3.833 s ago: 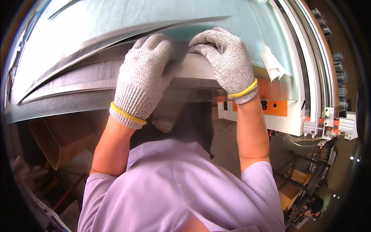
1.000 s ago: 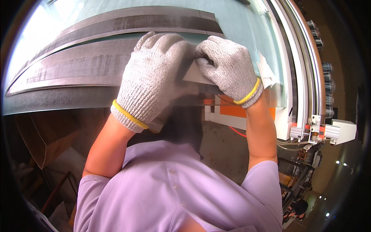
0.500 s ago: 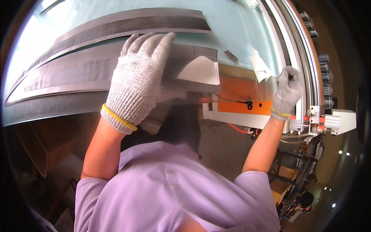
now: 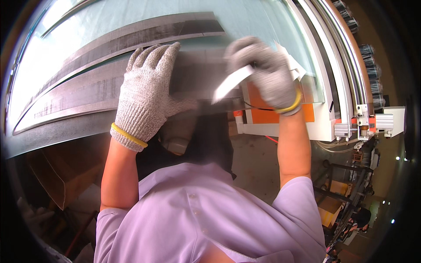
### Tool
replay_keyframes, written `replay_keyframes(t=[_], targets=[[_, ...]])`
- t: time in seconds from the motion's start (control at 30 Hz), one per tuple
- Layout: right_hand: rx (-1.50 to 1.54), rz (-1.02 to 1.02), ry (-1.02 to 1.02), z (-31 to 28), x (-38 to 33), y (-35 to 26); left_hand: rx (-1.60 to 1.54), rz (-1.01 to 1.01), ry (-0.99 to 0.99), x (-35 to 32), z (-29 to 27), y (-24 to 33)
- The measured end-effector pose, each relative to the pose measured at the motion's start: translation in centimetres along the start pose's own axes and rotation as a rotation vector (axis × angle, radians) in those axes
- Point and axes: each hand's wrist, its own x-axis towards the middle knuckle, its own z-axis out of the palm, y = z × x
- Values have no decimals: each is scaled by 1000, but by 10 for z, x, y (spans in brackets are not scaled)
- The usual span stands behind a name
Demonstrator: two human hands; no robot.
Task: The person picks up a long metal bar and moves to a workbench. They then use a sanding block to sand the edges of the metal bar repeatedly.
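My left hand [image 4: 147, 81], in a grey knit glove with a yellow cuff, lies across a long dark grey strip [image 4: 83, 90]. Its fingers are stretched toward the strip's far edge, and the thumb points right along the near side. Over the strip's right end is my gloved right hand [image 4: 265, 70], blurred by motion, its fingers curled round the upper end of a white paper piece [image 4: 232, 84]. That paper slants down to the left from the fingers. A second dark strip [image 4: 153, 33] lies beyond the first, on the pale glass-like tabletop [image 4: 245, 22].
More white paper [image 4: 291, 61] lies right of my right hand. A metal rail [image 4: 335, 61] runs along the table's right side, ending at a bracket [image 4: 362, 120]. An orange panel [image 4: 302, 114] shows beneath the table's near edge. A brown carton [image 4: 57, 175] stands below at left.
My right hand has moved left from beside the rail to the strip's right end and taken hold of the white paper that lay there. My left hand has shifted slightly left in the picture.
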Motion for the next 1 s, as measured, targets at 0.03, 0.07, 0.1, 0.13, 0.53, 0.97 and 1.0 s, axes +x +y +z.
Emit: replay_keyframes(t=[0.03, 0.07, 0.1, 0.13, 0.53, 0.97, 1.0], targets=[[485, 100, 210, -10, -11, 9, -1, -3, -3, 0, 0, 0], [618, 86, 382, -23, -16, 13, -7, 0, -7, 0, 0, 2], [529, 153, 519, -31, -21, 15, -1, -3, -11, 0, 1, 2], [437, 220, 656, -39, -26, 15, 4, -5, -16, 0, 1, 1], [-727, 161, 184, -21, -26, -26, -38, 58, -35, 0, -4, -3], [-628, -121, 75, 4, 16, -59, 0, 177, 388, -30, -34, 3], [-542, -112, 140, 5, 17, -60, -10, 153, 490, -42, -36, 0]])
